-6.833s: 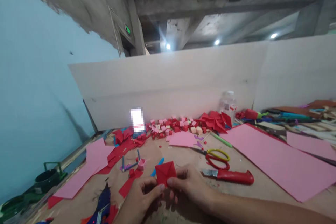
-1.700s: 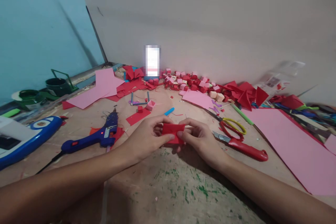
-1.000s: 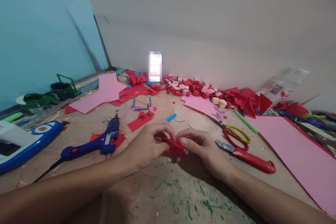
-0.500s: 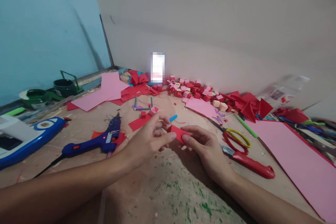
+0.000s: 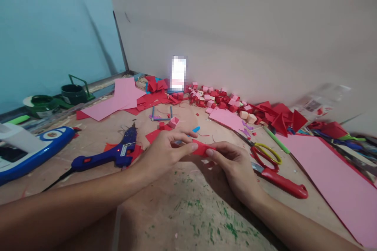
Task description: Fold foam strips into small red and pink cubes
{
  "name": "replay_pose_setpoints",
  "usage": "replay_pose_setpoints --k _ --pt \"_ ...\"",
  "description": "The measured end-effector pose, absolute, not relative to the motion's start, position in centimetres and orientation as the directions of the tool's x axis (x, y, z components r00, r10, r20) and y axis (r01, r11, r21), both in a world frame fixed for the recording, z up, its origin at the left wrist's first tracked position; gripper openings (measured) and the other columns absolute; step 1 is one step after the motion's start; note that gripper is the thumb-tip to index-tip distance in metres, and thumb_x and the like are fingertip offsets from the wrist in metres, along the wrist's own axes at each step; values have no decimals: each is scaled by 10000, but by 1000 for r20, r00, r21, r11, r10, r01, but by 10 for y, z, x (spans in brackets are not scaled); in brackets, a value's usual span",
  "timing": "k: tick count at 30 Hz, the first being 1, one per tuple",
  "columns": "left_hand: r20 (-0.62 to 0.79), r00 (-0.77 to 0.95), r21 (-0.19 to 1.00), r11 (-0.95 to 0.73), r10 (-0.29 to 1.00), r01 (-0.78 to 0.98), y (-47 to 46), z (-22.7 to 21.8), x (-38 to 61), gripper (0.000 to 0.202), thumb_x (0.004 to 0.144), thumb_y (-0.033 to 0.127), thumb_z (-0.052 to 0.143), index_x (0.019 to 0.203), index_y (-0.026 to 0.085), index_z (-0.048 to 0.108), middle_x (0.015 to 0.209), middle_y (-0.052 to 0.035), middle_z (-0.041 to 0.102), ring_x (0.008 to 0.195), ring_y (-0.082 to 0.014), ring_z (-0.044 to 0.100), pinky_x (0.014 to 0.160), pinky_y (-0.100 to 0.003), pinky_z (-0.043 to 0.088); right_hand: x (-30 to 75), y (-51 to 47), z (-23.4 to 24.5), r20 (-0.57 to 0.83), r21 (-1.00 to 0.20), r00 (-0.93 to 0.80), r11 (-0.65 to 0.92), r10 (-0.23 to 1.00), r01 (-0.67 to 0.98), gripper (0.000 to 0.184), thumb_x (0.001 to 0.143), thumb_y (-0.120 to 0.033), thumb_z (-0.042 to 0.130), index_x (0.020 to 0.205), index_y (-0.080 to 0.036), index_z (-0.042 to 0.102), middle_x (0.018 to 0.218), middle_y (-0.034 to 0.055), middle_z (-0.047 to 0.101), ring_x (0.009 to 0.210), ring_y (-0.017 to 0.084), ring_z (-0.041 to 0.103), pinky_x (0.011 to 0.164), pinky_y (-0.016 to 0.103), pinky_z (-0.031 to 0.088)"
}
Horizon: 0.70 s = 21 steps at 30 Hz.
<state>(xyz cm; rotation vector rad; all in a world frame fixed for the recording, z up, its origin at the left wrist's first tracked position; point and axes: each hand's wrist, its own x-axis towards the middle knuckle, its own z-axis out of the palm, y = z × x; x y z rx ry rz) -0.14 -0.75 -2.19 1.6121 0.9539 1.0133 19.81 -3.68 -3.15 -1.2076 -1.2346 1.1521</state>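
Note:
Between my two hands is a small piece of red paper (image 5: 201, 148), held above the table. My left hand (image 5: 167, 149) pinches its left end between thumb and fingers. The right end is gripped by my right hand (image 5: 231, 162), its thumb lying on the near face. Some fingertips behind the paper are hidden. Just past my left hand lies a flat red strip (image 5: 151, 134), with a tiny red box (image 5: 161, 126) and a pink box (image 5: 174, 122) by it. A blue stick-like thing (image 5: 196, 129) shows partly behind my fingers.
A blue glue gun (image 5: 118, 157) lies to the left, its red light on. Scissors (image 5: 266, 157) and a red-handled cutter (image 5: 284, 183) lie right of my hand. Small paper boxes (image 5: 219, 98) are heaped at the back near a lit phone (image 5: 178, 72). Pink sheets (image 5: 332, 180) lie far right.
The red paper has tipped or been folded, so it now looks like a narrower band. My left fingers have straightened somewhat along it. The view has shifted slightly.

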Motion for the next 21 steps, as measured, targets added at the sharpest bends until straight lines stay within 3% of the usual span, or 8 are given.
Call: replay_pose_setpoints --k 3,6,8,11,16,21 --pt "183 322 967 -230 929 112 -8 -22 -2 224 884 383 707 797 191 784 1201 -76 718 1097 -278 674 929 -385 503 199 -38 -31 43 -996 23 41 999 81 268 718 -439 871 742 -180 805 679 57 774 599 161 659 575 258 534" --pt "162 316 971 -207 935 116 -10 -21 0 244 933 418 673 848 194 717 995 -37 711 952 -226 690 877 -363 524 200 -39 -33 30 -997 1 30 1000 70 277 745 -442 865 738 -174 797 679 62 772 601 161 650 578 258 508" --pt "106 324 991 -128 940 46 -11 -21 2 240 891 416 727 983 207 652 919 -8 681 869 -209 692 783 -336 548 200 -38 -34 14 -1000 -9 14 1000 7 283 771 -450 856 769 -175 793 709 68 782 610 164 658 594 266 511" --pt "6 365 1000 -4 931 -5 -10 -22 4 466 798 363 813 1186 212 604 954 -18 703 848 -210 695 721 -314 553 200 -38 -36 -11 -997 -18 -13 1000 -77 302 783 -468 853 830 -178 782 712 62 781 625 175 674 612 277 519" --pt "93 319 985 -134 943 109 -6 -23 2 192 848 359 756 898 174 766 912 -43 759 881 -220 696 804 -324 530 198 -38 -32 -23 -999 -95 -18 995 48 302 759 -453 864 832 -172 781 744 43 762 631 152 637 605 258 492" --pt "118 374 978 -172 920 116 -12 -20 1 122 873 339 757 910 231 800 897 1 790 867 -204 718 804 -306 526 197 -41 -28 18 -997 -193 31 981 67 254 779 -433 837 885 -203 813 827 46 780 719 186 675 658 289 526"
